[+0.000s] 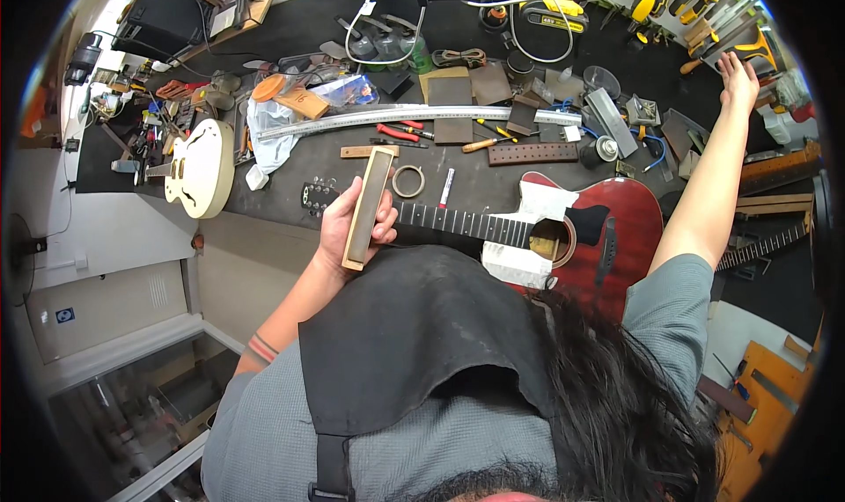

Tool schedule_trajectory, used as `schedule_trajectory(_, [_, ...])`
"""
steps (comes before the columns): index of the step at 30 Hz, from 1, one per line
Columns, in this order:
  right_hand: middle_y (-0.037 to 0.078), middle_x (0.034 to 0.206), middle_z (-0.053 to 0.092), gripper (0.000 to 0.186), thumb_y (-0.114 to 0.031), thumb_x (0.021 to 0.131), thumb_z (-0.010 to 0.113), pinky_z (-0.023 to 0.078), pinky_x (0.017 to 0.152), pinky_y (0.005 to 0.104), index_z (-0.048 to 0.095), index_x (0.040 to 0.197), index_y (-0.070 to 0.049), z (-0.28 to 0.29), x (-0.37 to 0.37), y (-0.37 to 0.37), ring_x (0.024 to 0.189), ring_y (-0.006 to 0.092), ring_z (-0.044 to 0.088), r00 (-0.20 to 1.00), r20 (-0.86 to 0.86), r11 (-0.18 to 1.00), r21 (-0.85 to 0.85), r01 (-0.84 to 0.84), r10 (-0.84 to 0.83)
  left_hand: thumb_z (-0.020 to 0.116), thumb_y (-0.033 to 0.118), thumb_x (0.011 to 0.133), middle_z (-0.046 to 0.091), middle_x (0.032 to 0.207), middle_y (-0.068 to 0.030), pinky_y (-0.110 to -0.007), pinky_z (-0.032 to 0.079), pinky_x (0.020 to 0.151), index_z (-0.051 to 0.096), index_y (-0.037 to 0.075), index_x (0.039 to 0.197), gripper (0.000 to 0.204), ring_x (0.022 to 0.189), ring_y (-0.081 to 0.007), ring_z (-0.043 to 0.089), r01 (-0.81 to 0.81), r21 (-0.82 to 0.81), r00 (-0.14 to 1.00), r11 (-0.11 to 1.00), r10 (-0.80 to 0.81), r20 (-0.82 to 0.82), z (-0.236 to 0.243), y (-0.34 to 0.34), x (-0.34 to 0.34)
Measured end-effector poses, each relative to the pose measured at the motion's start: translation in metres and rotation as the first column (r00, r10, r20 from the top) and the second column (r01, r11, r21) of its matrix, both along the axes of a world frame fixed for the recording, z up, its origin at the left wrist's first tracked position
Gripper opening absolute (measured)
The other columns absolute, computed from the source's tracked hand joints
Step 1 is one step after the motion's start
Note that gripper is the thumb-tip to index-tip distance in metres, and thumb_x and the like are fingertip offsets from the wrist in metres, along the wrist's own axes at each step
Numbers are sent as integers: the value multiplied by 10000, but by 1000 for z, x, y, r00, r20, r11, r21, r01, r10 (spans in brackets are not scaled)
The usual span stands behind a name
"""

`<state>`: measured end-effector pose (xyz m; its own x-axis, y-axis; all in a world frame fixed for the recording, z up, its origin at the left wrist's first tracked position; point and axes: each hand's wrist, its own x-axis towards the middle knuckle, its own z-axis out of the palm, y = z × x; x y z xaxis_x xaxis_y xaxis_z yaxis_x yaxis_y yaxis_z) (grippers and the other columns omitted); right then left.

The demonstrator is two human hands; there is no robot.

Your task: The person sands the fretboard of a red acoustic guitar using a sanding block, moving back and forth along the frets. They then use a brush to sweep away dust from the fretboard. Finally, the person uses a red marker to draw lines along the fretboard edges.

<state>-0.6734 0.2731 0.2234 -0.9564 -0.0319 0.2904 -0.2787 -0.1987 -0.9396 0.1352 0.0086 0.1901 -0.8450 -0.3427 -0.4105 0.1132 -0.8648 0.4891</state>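
A red acoustic guitar (616, 229) lies on the dark workbench (290, 194), its neck pointing left and white tape around the soundhole. My left hand (339, 225) grips a long wooden sanding block (368, 205) held over the neck near the headstock. My right hand (738, 81) is stretched far out to the upper right, fingers spread, touching the tools hanging at the back wall. It holds nothing that I can see.
A long metal ruler (414, 115), red pliers (398, 133), a tape ring (407, 181), a marker (446, 188) and a notched brown block (532, 153) lie behind the guitar. A cream guitar body (201, 168) rests at the left end. Another guitar neck (761, 247) lies at the right.
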Motion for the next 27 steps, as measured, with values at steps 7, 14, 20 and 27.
schedule_trajectory(7, [205, 1343, 691, 544, -137, 982, 821, 615, 927, 366, 603, 1424, 94, -61, 131, 11, 1171, 250, 708, 968, -197, 912, 349, 218, -156, 420, 451, 1177, 530, 905, -63, -309, 428, 599, 454, 66, 1588, 564, 698, -158, 493, 4, -1, 998, 1000, -4, 61, -11, -20, 0])
schedule_trajectory(14, [162, 1296, 702, 361, -151, 984, 765, 528, 1060, 392, 698, 1313, -18, -191, 339, 62, 1206, 261, 671, 978, -207, 624, 759, 186, -40, 615, 371, 1078, 581, 964, -81, -309, 490, 638, 439, 63, 1551, 590, 734, -164, 574, 532, -313, 822, 787, -392, 413, -47, -52, -40])
schedule_trajectory(20, [115, 1421, 647, 382, -212, 967, 760, 454, 1160, 502, 696, 1336, -136, -221, 489, 72, 1357, 364, 585, 925, -327, 247, 896, 369, -194, 700, 277, 1047, 740, 1195, -175, -422, 584, 915, 483, 58, 1552, 592, 1035, -311, 740, 753, -654, 503, -70, -579, 641, -95, -34, -90])
schedule_trajectory(27, [195, 1561, 573, 486, -305, 1070, 623, 325, 1272, 575, 569, 1473, -39, -249, 534, 74, 1534, 380, 446, 866, -394, 43, 903, 427, -306, 788, 248, 936, 735, 1031, -111, -446, 603, 771, 550, 122, 1548, 669, 917, -331, 730, -38, -755, 604, -654, -617, 504, -138, -5, -126])
